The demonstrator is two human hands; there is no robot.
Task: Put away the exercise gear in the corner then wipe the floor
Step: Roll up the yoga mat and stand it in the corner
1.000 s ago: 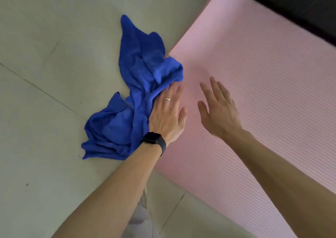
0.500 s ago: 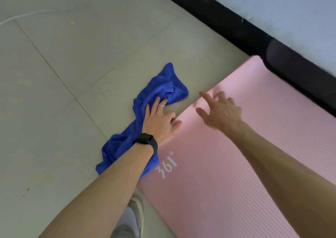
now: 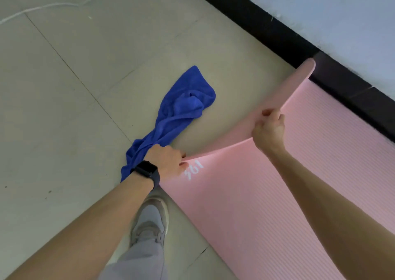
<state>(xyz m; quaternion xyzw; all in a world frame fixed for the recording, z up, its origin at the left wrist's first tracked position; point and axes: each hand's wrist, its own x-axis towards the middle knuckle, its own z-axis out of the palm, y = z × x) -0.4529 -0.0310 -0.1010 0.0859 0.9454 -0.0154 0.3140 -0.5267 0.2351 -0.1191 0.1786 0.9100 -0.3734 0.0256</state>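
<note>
The right hand is closing its fingers around the end edge of the pink mat, with the thumb on one side and the knuckles on the other, and it is holding this edge lifted off the floor so that the mat is curving upward there. The left hand is also closed in a fist: it is pinching the near corner of the same edge, just beside the white number printed on the mat, and it seems to be gripping one end of the blue cloth at the same time, though I cannot tell how firmly the cloth is caught. A black watch is sitting on the left wrist. From this hand the cloth is stretching away over the tiles, crumpled and twisted, and its far end is lying flat on the floor near the lifted edge of the mat but apart from it. The rest of the mat is lying flat, and its far corner is touching the black baseboard under the pale wall. Below the arms, a grey shoe is standing on the tiles just beside the mat. A thin white cord is lying far away on the floor.
</note>
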